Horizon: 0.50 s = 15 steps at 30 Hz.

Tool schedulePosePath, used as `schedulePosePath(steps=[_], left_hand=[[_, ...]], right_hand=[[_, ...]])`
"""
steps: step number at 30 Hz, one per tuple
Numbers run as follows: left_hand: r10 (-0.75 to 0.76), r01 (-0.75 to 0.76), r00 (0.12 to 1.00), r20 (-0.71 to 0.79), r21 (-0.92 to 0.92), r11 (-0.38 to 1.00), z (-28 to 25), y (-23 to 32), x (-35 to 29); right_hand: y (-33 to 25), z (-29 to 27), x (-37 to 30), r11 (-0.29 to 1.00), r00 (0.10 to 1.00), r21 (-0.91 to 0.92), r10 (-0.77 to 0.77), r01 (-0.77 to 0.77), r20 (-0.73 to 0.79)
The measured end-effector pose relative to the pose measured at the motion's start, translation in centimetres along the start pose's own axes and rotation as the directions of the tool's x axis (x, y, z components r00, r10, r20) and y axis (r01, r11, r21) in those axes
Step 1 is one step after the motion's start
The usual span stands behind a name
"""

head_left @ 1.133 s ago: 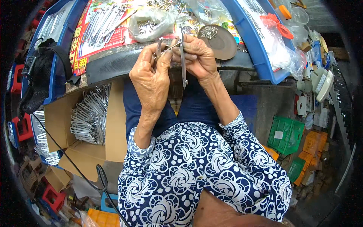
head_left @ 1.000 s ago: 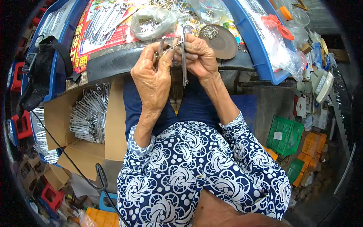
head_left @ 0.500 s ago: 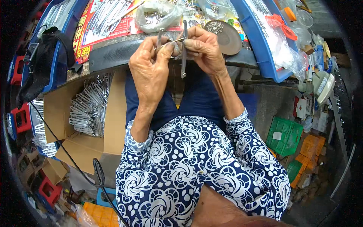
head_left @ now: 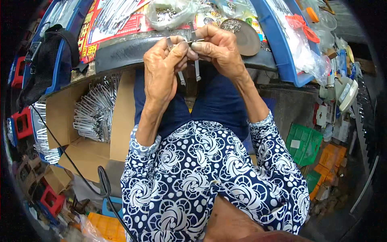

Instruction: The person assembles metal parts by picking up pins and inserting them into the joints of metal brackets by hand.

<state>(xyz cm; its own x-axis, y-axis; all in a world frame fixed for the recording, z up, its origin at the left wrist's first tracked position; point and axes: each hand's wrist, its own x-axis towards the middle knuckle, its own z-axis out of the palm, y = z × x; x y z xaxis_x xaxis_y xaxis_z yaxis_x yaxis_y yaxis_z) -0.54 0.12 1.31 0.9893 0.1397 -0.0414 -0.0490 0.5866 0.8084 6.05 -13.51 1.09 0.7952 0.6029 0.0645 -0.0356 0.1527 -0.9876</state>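
Observation:
My left hand (head_left: 164,66) is closed, thumb against fingers, around a slim metal strip (head_left: 182,78) whose lower end sticks out beneath the fingers. Close beside it my right hand (head_left: 221,49) pinches a second slim metal strip (head_left: 198,72), hanging nearly upright. A thin metal pin (head_left: 197,40) lies crosswise between the two sets of fingertips. The fingers hide where it meets the strips. Both hands are over the near edge of the workbench (head_left: 125,55), above my lap.
Metal strips (head_left: 117,16) lie on printed sheets, near a plastic bag of small parts (head_left: 169,16) and a round dish (head_left: 246,38). Blue trays (head_left: 278,44) flank the bench. A cardboard box (head_left: 121,121) holds many strips at lower left. A black strap (head_left: 44,68) hangs at left.
My hands have come closer together, the left shifting slightly right. The left strip's lower end now shows below the fingers, and the right strip sits a little lower in the right hand's grip.

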Motion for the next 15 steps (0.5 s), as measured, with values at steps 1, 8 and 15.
schedulePosePath(steps=[1, 8, 15], left_hand=[[-0.001, 0.001, 1.0, -0.003, 0.003, 1.0, -0.1, 0.1, 0.1], [0.001, -0.003, 0.999, 0.053, 0.025, 1.0, -0.8, -0.6, 0.3], [0.021, -0.02, 0.999, -0.027, 0.041, 0.999, -0.6, -1.0, 0.2]], right_hand=[[-0.1, -0.1, 0.0, 1.0, 1.0, 0.001, -0.007, 0.007, 0.009], [0.0, 0.2, 0.0, 1.0, 1.0, -0.017, 0.013, -0.013, -0.025], [0.3, 0.2, -0.1, 0.999, 0.998, -0.032, 0.002, -0.004, -0.055]])
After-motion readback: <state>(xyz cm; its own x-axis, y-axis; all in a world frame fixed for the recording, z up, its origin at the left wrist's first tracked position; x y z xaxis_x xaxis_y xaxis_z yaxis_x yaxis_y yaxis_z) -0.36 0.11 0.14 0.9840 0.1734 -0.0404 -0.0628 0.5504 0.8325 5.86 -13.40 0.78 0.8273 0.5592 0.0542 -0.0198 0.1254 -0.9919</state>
